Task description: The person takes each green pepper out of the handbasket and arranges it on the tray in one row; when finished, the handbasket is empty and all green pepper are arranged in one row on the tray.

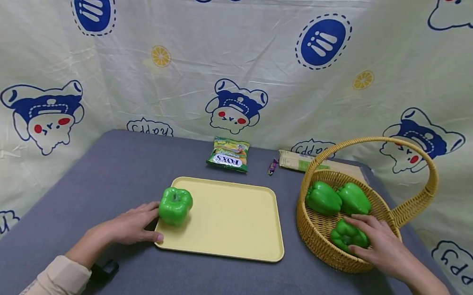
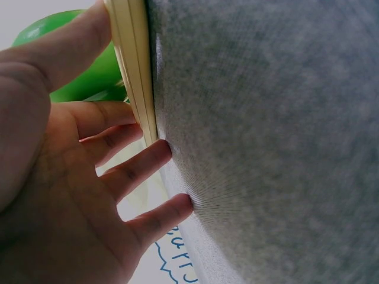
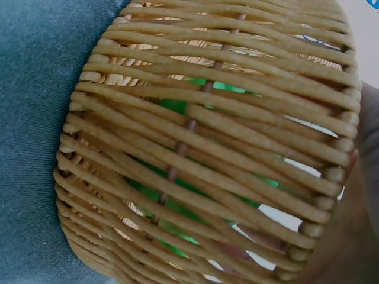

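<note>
My left hand [image 1: 137,223] is at the left edge of a pale yellow tray [image 1: 229,223]. Its thumb rests at the tray's near left corner. In the left wrist view the fingers [image 2: 139,168] are spread and fairly straight, against the rim and the cloth. A green bell pepper [image 1: 175,206] stands on the tray's left side, right beside this hand. On the right, my right hand [image 1: 381,242] reaches into a wicker basket [image 1: 315,240] and grips a green bell pepper [image 1: 345,235] between thumb and fingers. The basket's woven wall hides most of that grip in the right wrist view.
Two more green bell peppers [image 1: 323,198] lie at the back of the basket, under its tall handle [image 1: 429,185]. Behind the tray are a green Fox's packet [image 1: 229,154], a small purple wrapped sweet [image 1: 272,166] and a beige package [image 1: 292,160]. Grey cloth [image 1: 223,288] covers the table.
</note>
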A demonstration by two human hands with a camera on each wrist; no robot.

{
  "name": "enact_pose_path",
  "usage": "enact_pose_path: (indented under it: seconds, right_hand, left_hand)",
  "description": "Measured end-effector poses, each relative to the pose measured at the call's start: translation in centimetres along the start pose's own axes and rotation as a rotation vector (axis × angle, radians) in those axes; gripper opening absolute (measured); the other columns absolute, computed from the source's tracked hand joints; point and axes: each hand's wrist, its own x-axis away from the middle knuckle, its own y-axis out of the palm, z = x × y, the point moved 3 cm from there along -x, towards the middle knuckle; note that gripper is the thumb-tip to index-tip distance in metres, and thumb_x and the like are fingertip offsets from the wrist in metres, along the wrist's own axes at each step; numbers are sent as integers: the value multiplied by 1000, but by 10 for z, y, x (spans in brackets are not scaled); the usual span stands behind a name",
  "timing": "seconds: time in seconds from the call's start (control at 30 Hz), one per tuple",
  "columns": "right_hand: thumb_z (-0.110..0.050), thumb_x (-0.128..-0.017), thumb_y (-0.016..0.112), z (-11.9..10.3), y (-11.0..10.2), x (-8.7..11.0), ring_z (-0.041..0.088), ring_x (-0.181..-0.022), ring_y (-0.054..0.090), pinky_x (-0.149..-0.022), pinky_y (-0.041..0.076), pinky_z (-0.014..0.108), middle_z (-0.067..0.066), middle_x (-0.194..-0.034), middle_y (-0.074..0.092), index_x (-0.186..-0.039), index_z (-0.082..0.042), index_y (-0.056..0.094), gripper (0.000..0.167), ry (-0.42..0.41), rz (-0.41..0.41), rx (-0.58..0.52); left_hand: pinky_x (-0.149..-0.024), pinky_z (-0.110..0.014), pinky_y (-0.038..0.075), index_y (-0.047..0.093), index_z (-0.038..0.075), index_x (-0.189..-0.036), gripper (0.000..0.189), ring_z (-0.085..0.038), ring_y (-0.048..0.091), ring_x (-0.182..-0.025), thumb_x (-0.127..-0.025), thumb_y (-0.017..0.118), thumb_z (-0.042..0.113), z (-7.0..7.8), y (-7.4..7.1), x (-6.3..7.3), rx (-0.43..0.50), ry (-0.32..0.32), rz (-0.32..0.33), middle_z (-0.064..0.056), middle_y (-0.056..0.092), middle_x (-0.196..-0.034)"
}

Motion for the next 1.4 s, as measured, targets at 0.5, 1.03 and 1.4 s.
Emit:
enact_pose_path:
  seconds: [0.5, 1.03, 1.4]
  right_hand:
    - [-29, -76, 76, 2, 2, -4, 34, -104, 39, -75, 36, 44, 21, -132, 45, -140, -9, 45, 73, 8, -33, 45]
    - [-32, -77, 76, 10, 4, -11, 43, -109, 42, -81, 38, 57, 30, -129, 48, -137, -4, 46, 73, 27, -25, 33]
    - [-36, -77, 75, 11, 0, -10, 40, -104, 43, -77, 37, 54, 28, -126, 50, -135, -4, 47, 71, 41, 14, 30]
  left_hand:
    - [-98, -64, 34, 43, -3, -137, 77, -45, 37, -132, -83, 67, 47, 0, 0, 0, -5, -1, 1, -24, 39, -143]
    - [-99, -64, 33, 44, -2, -136, 77, -45, 36, -132, -82, 67, 47, -1, 0, -1, -4, 5, 0, -22, 39, -143]
    - [-99, -63, 34, 44, -2, -136, 77, -45, 38, -131, -82, 68, 47, 1, -1, -1, -3, 3, -5, -23, 40, -142]
